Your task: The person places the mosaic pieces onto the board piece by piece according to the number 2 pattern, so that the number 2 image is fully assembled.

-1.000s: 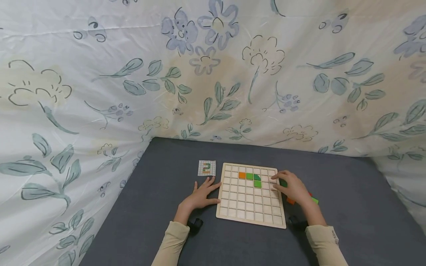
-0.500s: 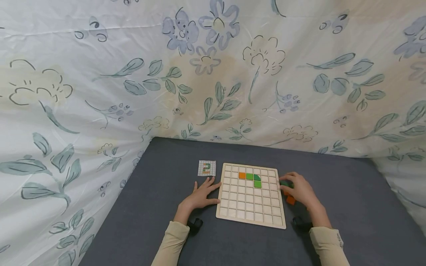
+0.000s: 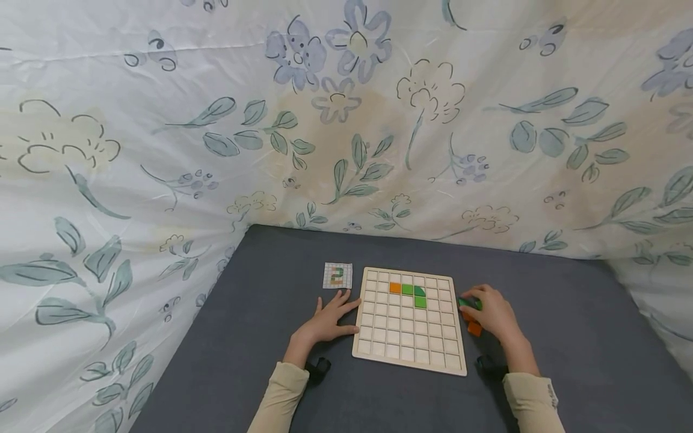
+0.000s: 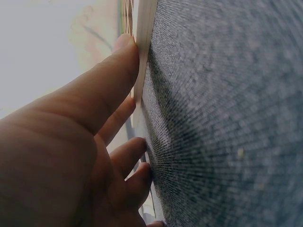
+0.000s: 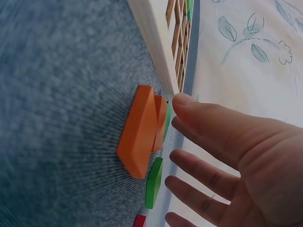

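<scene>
In the head view, my left hand point(image 3: 323, 322) rests at the left edge of a wooden grid board point(image 3: 400, 359), fingers spread. The left wrist view shows its thumb point(image 4: 111, 78) touching the board's side. My right hand point(image 3: 494, 311) is over a small pile of coloured tiles right of the board. Its thumb and index finger are around a dark green tile point(image 3: 464, 302); no grip on it shows. Orange tiles point(image 5: 138, 135) and a green tile point(image 5: 154, 183) lie under that hand in the right wrist view, with part of a red tile point(image 5: 139, 221) below.
On the board sit an orange square point(image 3: 395, 288), two light green squares, one of them at the bend point(image 3: 420, 302), and a dark green rounded tile point(image 3: 419, 291). A small pattern card point(image 3: 337, 275) lies beyond my left hand. Floral cloth point(image 3: 346, 132) hangs behind the dark table.
My right hand has moved from over the board's right edge to the tile pile, its thumb and index finger now around a dark green tile. My left hand stays at the board's left edge.
</scene>
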A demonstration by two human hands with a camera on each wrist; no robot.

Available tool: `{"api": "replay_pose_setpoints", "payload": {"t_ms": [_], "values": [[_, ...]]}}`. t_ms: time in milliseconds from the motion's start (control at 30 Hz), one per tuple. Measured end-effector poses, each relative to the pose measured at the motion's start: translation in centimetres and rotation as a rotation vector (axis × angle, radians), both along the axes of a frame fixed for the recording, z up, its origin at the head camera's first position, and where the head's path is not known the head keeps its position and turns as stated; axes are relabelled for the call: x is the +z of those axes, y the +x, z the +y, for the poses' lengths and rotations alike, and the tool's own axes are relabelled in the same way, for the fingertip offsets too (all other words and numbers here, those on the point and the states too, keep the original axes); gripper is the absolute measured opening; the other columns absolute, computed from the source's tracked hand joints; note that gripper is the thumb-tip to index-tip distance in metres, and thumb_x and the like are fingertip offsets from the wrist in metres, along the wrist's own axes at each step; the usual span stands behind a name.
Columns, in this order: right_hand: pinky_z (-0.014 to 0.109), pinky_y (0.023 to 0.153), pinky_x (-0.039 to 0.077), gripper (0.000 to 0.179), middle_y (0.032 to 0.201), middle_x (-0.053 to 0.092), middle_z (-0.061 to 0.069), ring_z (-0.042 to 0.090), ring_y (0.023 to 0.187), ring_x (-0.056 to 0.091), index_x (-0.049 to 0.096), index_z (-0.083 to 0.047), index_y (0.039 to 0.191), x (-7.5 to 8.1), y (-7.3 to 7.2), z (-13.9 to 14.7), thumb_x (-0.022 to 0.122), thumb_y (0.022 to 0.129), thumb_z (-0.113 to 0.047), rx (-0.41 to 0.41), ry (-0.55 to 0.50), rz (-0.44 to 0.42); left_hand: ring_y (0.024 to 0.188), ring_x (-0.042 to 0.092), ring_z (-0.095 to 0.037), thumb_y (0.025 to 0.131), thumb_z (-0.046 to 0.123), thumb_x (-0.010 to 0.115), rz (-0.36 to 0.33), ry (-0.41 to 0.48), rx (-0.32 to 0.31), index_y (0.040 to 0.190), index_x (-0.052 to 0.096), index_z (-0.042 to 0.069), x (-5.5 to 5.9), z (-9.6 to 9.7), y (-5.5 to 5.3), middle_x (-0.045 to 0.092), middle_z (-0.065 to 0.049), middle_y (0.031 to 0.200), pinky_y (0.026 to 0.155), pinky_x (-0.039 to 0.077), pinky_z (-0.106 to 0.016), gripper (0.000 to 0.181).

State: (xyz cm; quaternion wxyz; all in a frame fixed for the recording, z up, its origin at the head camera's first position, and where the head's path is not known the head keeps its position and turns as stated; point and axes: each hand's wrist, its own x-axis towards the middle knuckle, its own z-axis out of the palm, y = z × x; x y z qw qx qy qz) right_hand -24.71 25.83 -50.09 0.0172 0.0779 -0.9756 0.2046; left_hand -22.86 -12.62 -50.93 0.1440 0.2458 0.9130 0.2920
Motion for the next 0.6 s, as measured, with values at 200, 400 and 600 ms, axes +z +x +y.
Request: {"api": "replay_pose_setpoints", "payload": {"t_ms": [200,400,600], "values": [[0.063,0.079,0.040,0.030,0.118,0.051,0.027,0.048,0.104,0.047,0.068,-0.004,0.107,-0.13,0.13,0.03,0.070,0.083,-0.022,-0.017,0.001,-0.009,0.142,0.006,-0.036,0.089,0.038,0.060,0.002,-0.004,0.003,0.147,0.031,0.016,-0.10,0.00,0.04,0.015,-0.016,0.154,0.105,-0.006,-0.068,0.068],[0.061,0.078,0.041,0.030,0.117,0.051,0.026,0.048,0.103,0.047,0.068,-0.004,0.107,-0.33,0.06,0.07,0.070,0.083,-0.023,-0.029,0.000,-0.010,0.142,0.006,-0.035,0.089,0.040,0.060,0.006,-0.008,0.008,0.147,0.031,0.017,-0.22,0.01,-0.01,0.015,-0.015,0.154,0.105,-0.006,-0.068,0.068],[0.060,0.076,0.042,0.031,0.116,0.051,0.026,0.047,0.102,0.047,0.068,-0.004,0.107,-0.56,-0.03,0.18,0.068,0.084,-0.026,-0.050,-0.001,-0.011,0.142,0.006,-0.035,0.089,0.039,0.060,0.007,-0.004,0.008,0.146,0.032,0.017,-0.24,0.06,-0.01,0.015,-0.015,0.154,0.105,-0.006,-0.068,0.068]]}}
